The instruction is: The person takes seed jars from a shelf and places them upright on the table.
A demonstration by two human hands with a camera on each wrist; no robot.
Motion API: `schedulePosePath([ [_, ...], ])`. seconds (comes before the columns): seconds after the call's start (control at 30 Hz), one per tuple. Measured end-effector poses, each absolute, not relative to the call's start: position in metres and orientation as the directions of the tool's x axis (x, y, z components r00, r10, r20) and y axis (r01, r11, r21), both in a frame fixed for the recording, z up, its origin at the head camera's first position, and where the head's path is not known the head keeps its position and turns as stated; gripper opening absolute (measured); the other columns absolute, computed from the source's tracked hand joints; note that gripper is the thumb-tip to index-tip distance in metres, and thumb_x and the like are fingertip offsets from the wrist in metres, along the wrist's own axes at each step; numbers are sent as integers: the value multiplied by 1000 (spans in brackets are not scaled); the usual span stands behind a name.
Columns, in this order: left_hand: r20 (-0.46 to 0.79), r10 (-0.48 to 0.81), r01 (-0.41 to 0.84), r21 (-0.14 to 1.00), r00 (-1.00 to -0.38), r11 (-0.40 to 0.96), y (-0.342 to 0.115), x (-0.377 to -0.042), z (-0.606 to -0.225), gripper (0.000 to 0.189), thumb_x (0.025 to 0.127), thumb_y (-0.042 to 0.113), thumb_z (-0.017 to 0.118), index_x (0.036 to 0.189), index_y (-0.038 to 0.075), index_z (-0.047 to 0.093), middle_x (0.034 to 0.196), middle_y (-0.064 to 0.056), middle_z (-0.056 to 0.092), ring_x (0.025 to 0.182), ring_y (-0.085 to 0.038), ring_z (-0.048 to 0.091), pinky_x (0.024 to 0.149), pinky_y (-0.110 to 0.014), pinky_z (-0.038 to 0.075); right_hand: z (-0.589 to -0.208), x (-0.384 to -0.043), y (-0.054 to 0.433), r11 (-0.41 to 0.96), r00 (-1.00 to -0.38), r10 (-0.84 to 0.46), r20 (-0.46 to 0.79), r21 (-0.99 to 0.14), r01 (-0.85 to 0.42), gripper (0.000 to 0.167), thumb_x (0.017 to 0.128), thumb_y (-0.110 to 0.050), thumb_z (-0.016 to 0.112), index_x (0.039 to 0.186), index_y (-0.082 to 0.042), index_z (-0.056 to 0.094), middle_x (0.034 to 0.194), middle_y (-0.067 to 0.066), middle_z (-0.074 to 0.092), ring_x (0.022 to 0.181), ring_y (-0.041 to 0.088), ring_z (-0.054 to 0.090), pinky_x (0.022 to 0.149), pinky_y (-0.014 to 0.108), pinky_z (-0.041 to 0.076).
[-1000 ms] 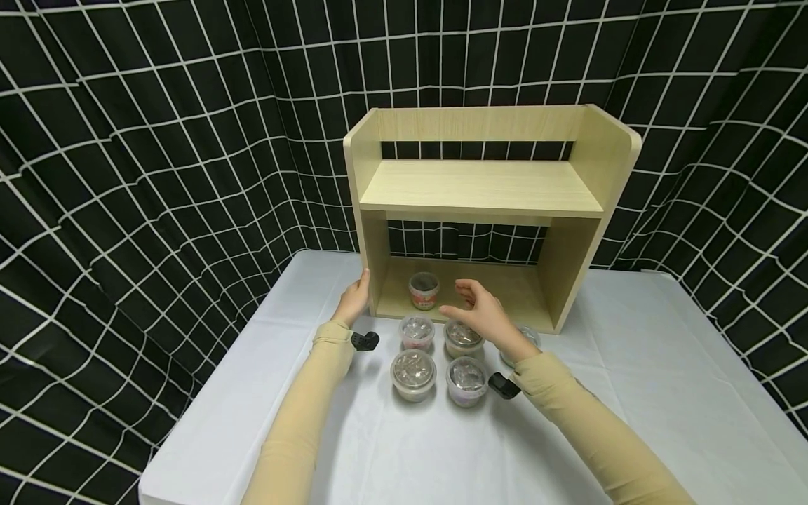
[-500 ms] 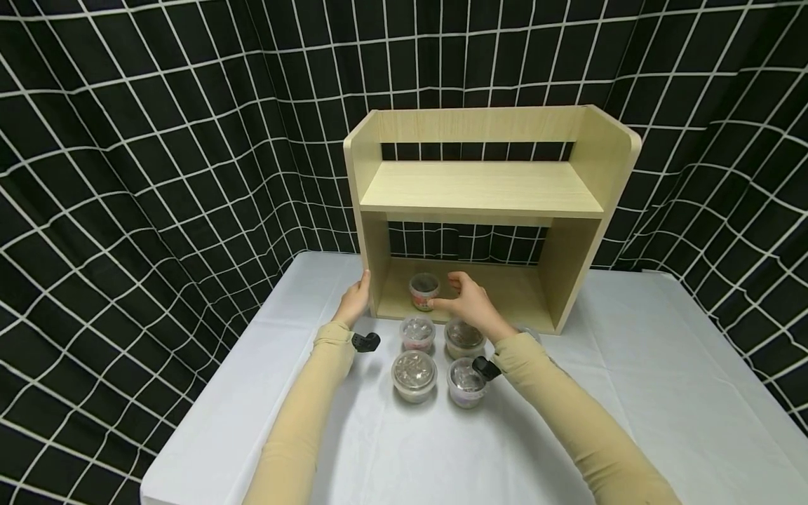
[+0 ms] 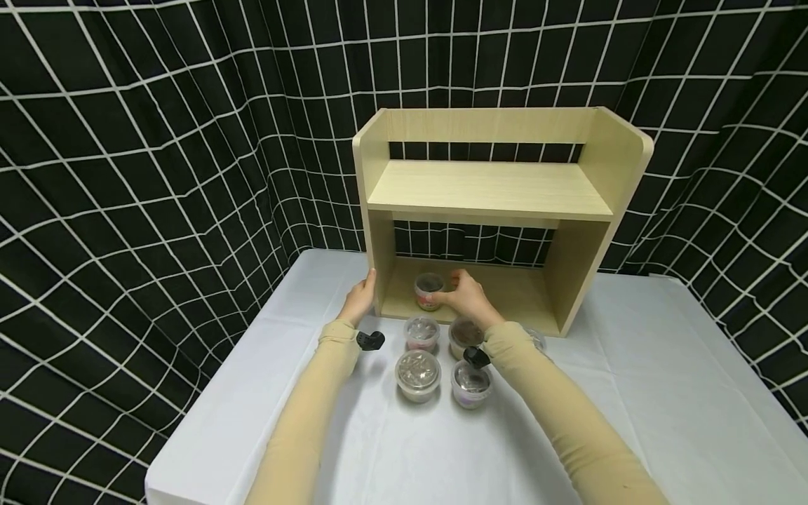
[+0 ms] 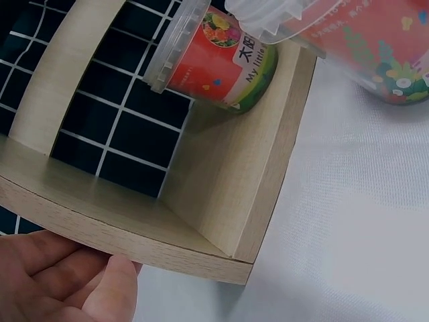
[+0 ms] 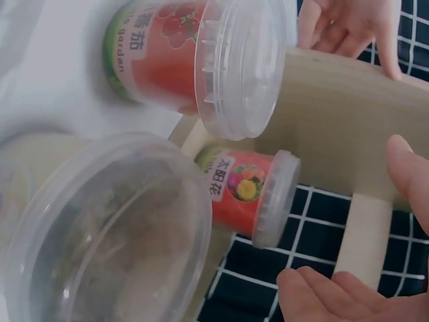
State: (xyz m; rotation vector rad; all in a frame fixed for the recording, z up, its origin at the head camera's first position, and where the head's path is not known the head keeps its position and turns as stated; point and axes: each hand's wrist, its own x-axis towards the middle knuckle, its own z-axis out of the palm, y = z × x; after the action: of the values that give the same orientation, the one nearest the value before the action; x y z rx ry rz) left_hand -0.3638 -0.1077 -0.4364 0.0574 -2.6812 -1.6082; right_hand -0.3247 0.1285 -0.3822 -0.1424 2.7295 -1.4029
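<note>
A lidded clear plastic cup (image 3: 429,291) with a red flower label (image 5: 241,187) stands upright on the shelf unit's bottom board (image 3: 505,294). My right hand (image 3: 468,298) reaches in at its right side. In the right wrist view, the thumb and fingers of that hand are spread apart, with the cup beyond them, and no grip on it shows. My left hand (image 3: 358,298) rests against the outside of the unit's left side panel (image 4: 127,235). Its thumb touches the panel's edge, while the fingertips are partly hidden behind it.
In front of the wooden shelf unit (image 3: 489,210), several more lidded cups stand on the white tablecloth: one with a tomato label (image 5: 177,57), a wide one (image 3: 418,375), another (image 3: 471,384), and others partly under my right arm. Black gridded curtain (image 3: 189,140) surrounds the table.
My right hand has moved left and inward, up to the cup on the bottom board. The left hand stays at the side panel. The head view has shifted slightly.
</note>
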Motion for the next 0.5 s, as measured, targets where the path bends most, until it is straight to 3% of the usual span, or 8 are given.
schedulePosePath([
  [0.23,-13,-42,-30,888,-999,458,-109,-367,-439,83,92,67,19,140,2,39,140,-19,38,128,-37,33,106,-46,26,-386,-331,122,587,-995,-87,-45,-809,-15,82,76,-31,77,133,7,32,127,27,45,116,40,44,94,46,41],
  [0.5,-15,-42,-33,881,-999,472,-109,-368,-439,83,92,67,18,140,2,40,140,-18,39,128,-38,34,106,-46,27,-390,-335,121,601,-992,-104,-74,-799,-3,90,75,-34,78,135,11,28,135,31,36,123,43,36,100,48,35],
])
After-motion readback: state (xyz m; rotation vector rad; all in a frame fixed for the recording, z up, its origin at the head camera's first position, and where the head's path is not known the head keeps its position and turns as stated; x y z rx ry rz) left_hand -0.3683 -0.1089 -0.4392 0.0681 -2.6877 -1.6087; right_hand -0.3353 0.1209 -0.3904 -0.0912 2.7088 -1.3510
